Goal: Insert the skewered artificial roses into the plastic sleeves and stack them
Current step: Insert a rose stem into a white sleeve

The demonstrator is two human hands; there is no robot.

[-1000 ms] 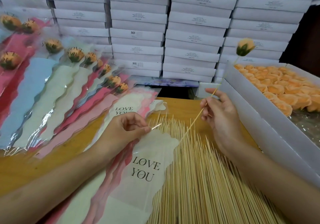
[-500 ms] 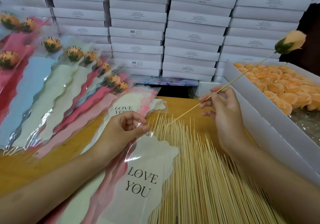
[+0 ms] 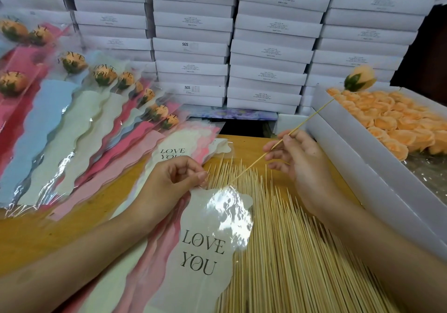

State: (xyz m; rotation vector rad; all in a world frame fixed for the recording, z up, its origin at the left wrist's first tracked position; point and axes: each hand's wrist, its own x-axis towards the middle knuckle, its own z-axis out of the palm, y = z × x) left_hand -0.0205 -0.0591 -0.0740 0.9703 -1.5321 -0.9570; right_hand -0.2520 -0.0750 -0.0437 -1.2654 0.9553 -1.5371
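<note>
We are pinching the thin, stiff skewer (image 3: pixel 314 116) mid-shaft in our right hand (image 3: pixel 302 165), its light, crushable rose (image 3: pixel 360 79) aloft, tip beside the likely slippery sleeve (image 3: pixel 210 240) whose mouth our left hand (image 3: pixel 174 186) is pinching on the bench (image 3: pixel 48 235).

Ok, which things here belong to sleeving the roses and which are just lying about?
Job: skewered rose in right hand; LOVE YOU sleeve pinched by left hand; stack of sleeved roses.
Lying about: white cartons; loose skewers; box of rose heads.
</note>
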